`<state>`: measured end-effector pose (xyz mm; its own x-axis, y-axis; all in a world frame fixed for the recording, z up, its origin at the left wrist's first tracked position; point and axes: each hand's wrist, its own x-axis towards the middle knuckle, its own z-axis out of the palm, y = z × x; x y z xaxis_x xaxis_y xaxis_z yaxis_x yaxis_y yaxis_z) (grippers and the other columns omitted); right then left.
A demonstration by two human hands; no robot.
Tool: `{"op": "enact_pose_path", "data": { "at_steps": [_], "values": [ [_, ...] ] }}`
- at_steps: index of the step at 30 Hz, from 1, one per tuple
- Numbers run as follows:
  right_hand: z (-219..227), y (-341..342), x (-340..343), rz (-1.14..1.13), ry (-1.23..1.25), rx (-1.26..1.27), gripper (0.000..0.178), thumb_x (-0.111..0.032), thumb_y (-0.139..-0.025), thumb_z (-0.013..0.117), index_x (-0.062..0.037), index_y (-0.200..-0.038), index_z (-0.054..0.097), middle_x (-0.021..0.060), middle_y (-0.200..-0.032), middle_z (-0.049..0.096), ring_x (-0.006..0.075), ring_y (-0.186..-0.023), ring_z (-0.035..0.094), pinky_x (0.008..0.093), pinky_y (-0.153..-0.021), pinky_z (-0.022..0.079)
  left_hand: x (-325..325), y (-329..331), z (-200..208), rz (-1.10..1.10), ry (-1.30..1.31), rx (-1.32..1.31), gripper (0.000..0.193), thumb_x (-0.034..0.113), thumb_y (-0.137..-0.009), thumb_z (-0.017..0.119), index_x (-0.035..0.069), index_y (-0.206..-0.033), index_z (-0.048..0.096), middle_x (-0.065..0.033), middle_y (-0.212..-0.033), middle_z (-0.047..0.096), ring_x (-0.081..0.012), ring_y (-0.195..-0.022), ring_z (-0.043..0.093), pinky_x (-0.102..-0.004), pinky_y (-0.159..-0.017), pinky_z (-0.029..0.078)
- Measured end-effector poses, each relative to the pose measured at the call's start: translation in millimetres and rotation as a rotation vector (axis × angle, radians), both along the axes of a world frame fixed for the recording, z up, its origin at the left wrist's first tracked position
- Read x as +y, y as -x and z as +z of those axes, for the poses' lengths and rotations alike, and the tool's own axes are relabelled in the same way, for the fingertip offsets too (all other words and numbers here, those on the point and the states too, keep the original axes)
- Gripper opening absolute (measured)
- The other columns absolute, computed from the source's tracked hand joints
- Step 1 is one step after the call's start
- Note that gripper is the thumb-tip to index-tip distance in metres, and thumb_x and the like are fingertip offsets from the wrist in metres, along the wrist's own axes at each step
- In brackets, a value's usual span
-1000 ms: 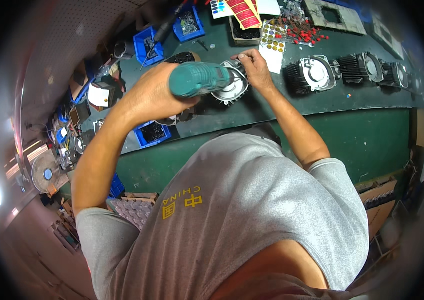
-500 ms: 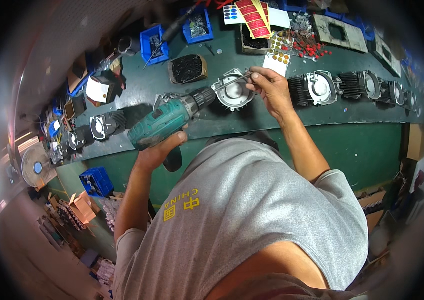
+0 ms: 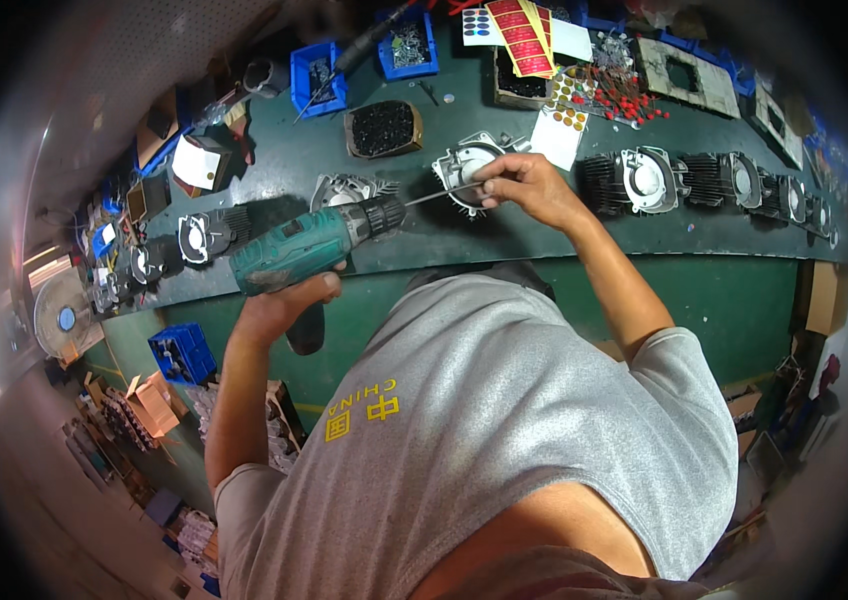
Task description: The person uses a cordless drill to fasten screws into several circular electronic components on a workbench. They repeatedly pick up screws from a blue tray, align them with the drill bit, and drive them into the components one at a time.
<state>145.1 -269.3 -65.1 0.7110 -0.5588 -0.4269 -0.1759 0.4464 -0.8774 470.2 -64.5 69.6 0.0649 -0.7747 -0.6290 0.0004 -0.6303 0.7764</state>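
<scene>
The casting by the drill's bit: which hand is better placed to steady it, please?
Probably the right hand: it's nearer the casting, while the left hand grips the drill.

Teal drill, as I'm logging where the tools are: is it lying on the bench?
No, the left hand holds the teal drill.

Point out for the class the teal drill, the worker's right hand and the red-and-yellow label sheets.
Teal drill (image 3: 306, 248), head view: the side of its motor housing.
Right hand (image 3: 538, 192), head view: the back of the hand.
Red-and-yellow label sheets (image 3: 522, 38), head view: the middle of a sheet.
</scene>
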Motion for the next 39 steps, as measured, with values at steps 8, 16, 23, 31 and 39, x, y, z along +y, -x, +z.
{"op": "enact_pose_path", "data": {
  "at_steps": [8, 16, 23, 31, 39],
  "values": [
    [-24, -31, -1, 0.195, 1.064, 0.048, 0.034, 0.002, -0.084, 0.066, -0.0079, -0.116, 0.069, 0.0125, -0.102, 0.071, 0.0324, -0.099, 0.066, 0.0425, -0.086, 0.054, -27, 5, 19, -0.28, 0.182, -0.373, 0.029, 0.013, -0.085, 0.079, 0.002, -0.111, 0.07, -0.0035, -0.096, 0.071, -0.0124, -0.087, 0.063, -0.0278, -0.077, 0.051],
    [-34, -33, 11, 0.379, 1.06, 0.327, 0.06, -0.002, -0.084, 0.065, -0.0151, -0.141, 0.053, 0.0203, -0.096, 0.06, 0.0386, -0.091, 0.064, 0.0479, -0.078, 0.054, -53, 25, 22, -0.478, 0.231, -0.689, 0.036, 0.018, -0.081, 0.084, 0.001, -0.109, 0.069, -0.0088, -0.102, 0.072, -0.0194, -0.093, 0.069, -0.035, -0.085, 0.054],
    [-25, -22, 10, 0.086, 0.99, 0.159, 0.051, -0.002, -0.085, 0.065, -0.0108, -0.134, 0.059, 0.0154, -0.101, 0.068, 0.0358, -0.093, 0.063, 0.0447, -0.081, 0.054, -99, 42, 45, -0.79, 0.114, -0.683, 0.029, 0.015, -0.077, 0.081, 0.002, -0.101, 0.07, -0.0173, -0.092, 0.073, -0.0325, -0.084, 0.071, -0.0396, -0.079, 0.056],
    [-63, -6, -17, -0.308, 1.2, 0.396, 0.045, -0.019, -0.087, 0.073, -0.0034, -0.128, 0.064, 0.0201, -0.136, 0.061, 0.0369, -0.123, 0.058, 0.0403, -0.1, 0.048, -117, 57, 53, -0.882, 0.16, -0.773, 0.024, 0.014, -0.077, 0.079, 0.004, -0.098, 0.07, -0.0181, -0.09, 0.073, -0.0371, -0.084, 0.071, -0.0425, -0.077, 0.056],
    [-71, -8, -13, -0.321, 1.047, 0.286, 0.037, -0.019, -0.088, 0.072, -0.0042, -0.121, 0.065, 0.0183, -0.116, 0.068, 0.0359, -0.1, 0.067, 0.042, -0.088, 0.052, -127, 71, 59, -0.919, 0.11, -0.83, 0.028, 0.01, -0.074, 0.081, 0.006, -0.1, 0.07, -0.0177, -0.091, 0.073, -0.0377, -0.085, 0.071, -0.0437, -0.078, 0.057]
  ]
}}
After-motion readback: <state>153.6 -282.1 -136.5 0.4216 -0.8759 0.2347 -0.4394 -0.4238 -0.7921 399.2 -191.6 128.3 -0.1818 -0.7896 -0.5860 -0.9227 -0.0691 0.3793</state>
